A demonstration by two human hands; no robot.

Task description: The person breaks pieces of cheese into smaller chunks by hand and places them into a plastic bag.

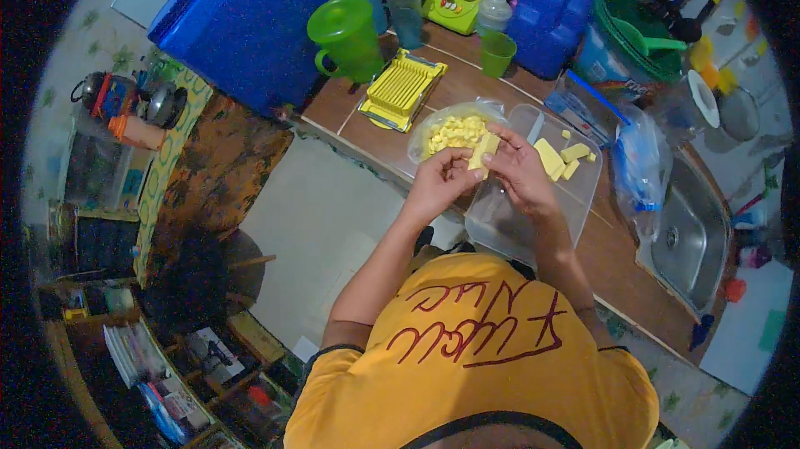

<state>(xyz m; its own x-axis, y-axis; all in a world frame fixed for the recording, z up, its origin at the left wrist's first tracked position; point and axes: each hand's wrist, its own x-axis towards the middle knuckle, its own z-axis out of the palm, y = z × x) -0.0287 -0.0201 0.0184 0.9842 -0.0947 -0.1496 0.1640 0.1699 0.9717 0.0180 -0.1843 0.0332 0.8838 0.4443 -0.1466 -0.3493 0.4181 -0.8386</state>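
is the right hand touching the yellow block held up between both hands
Touching. The head view shows the right hand gripping the yellow block, no gap between.

Dim, uneven indoor light leaves the middle of the frame brightest, on the pale floor (312,228) and the orange-yellow shirt (475,328). The shelves (171,366) at lower left fall into deep shadow flecked with coloured noise. Whitish glints mark the steel sink (692,236) at right. Small details look soft, and straight edges bend toward the black, rounded border.
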